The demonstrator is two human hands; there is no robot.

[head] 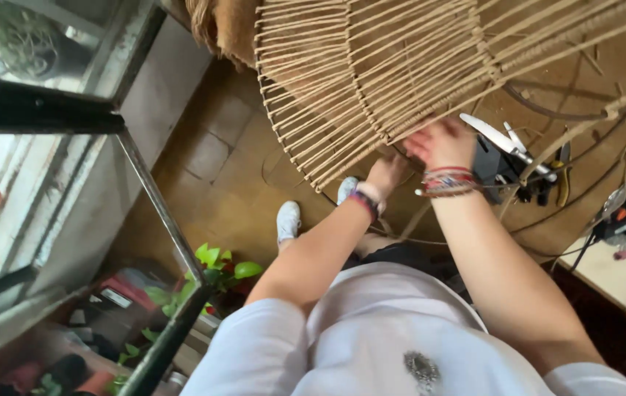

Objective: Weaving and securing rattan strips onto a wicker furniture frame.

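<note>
Both our left hand [388, 173] and right hand [441, 143] pinch the lower rim of the round tan woven-cord frame [371, 73].

A small rectangular label [116, 297], white with dark marks too small to make out, sits at lower left behind the dark metal post [168, 339]. It lies on top of a red boxy object [126, 290], possibly a case or package; what exactly it is cannot be told. Green leaves [217, 265] stand just to the right of the two. No signs or screens show anywhere in the view, and no other labelled package can be picked out.
</note>
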